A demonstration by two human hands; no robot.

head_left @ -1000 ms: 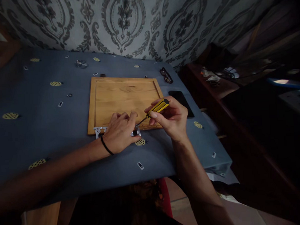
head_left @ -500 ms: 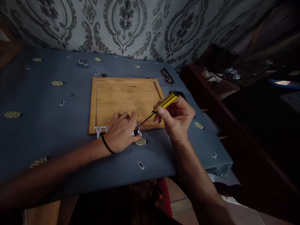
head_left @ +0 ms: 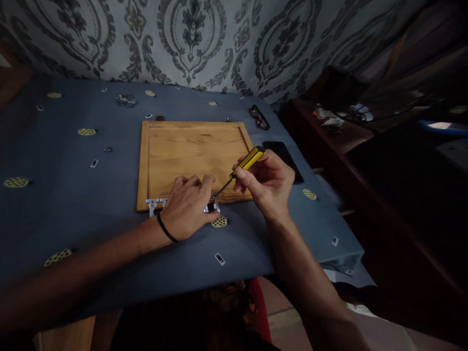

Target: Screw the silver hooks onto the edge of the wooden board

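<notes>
Yellow screwdriver (head_left: 249, 160) gripped in right fingers (head_left: 242, 173), tip at hinge (head_left: 217, 208); left fingers (head_left: 207, 184) curled over near edge of panel (head_left: 194, 151), can't tell if gripping.

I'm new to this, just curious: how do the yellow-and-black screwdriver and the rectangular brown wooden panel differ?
The screwdriver is slim; the panel is broad and flat. The screwdriver slants in the right hand; the panel lies on the patterned blue tablecloth.

Yellow screwdriver (head_left: 248, 161) in right hand (head_left: 268, 183), left hand (head_left: 188, 207) on wooden panel (head_left: 192, 154)
</notes>
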